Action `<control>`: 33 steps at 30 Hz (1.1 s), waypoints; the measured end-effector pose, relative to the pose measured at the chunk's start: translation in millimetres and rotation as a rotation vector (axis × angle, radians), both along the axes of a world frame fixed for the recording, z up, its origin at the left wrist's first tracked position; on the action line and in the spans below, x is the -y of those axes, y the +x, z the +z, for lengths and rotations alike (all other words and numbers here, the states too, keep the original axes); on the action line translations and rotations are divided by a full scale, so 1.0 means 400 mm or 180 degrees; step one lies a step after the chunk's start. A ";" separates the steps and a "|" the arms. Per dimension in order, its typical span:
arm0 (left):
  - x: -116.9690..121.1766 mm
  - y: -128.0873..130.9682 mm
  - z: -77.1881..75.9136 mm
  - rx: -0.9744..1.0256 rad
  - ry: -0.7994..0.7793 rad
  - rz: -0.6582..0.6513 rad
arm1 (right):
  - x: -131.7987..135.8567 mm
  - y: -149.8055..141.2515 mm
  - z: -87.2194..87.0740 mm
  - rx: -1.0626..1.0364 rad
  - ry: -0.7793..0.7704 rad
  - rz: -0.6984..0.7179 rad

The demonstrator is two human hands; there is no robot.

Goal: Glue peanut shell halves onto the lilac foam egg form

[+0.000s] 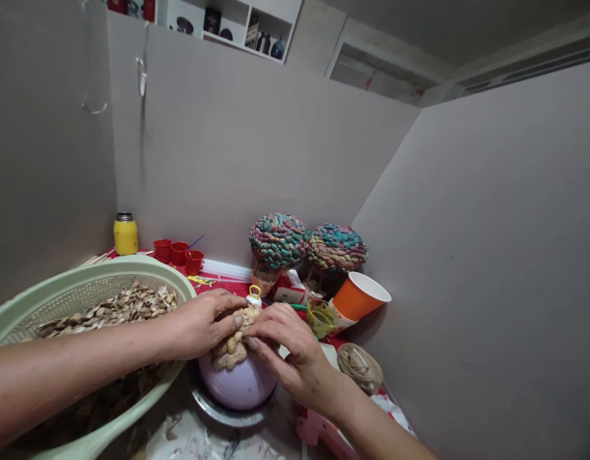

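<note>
A smooth lilac ball point(240, 383), which looks like a balloon, rests in a metal bowl point(228, 416). Tan peanut shells point(232, 345) cover its upper part in a clump. My left hand point(213, 322) is laid over the left side of the shells, thumb and fingers bent against them, holding the ball. From the right, my right hand point(292, 351) pinches with thumb and forefinger at the edge of the shells; the piece between its fingertips is mostly hidden. Just behind the hands stands a white-topped item with a yellow ring point(255, 292).
At left is a green basket point(180, 281) of loose shells point(136, 300). Behind stand a yellow jar point(126, 235), red cups point(180, 253) and two colourful shell-covered balls point(279, 240). An orange paper cup point(355, 297) and a twine coil point(359, 367) sit right. Grey panels point(257, 140) enclose the table.
</note>
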State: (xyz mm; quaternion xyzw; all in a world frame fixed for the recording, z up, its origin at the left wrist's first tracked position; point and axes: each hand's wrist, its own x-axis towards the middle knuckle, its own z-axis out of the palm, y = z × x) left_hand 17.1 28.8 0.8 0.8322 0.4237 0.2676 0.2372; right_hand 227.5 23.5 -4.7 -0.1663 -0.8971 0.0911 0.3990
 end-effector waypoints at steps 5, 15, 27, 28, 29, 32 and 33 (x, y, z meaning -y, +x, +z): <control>-0.001 0.002 -0.003 0.0046 0.0018 0.0037 | 0.013 0.014 0.015 -0.0427 -0.0113 -0.0039; 0.004 0.003 -0.002 0.0001 -0.0001 0.0048 | 0.027 0.015 -0.009 0.0073 0.0177 -0.0163; 0.005 0.006 0.018 0.0132 -0.0049 0.0000 | 0.027 0.019 -0.010 -0.0222 0.0261 -0.0222; 0.008 0.006 0.025 0.0210 -0.0131 -0.0009 | 0.029 0.022 -0.010 -0.0344 0.0262 -0.0248; 0.010 0.006 0.032 0.0312 -0.0259 -0.0027 | 0.032 0.025 -0.010 -0.0434 0.0256 -0.0284; 0.017 0.002 0.049 0.0674 -0.0660 -0.0191 | 0.041 0.037 -0.014 -0.0357 0.0226 -0.0346; 0.019 0.000 0.053 0.0755 -0.0707 -0.0246 | 0.044 0.041 -0.018 -0.0229 0.0221 -0.0355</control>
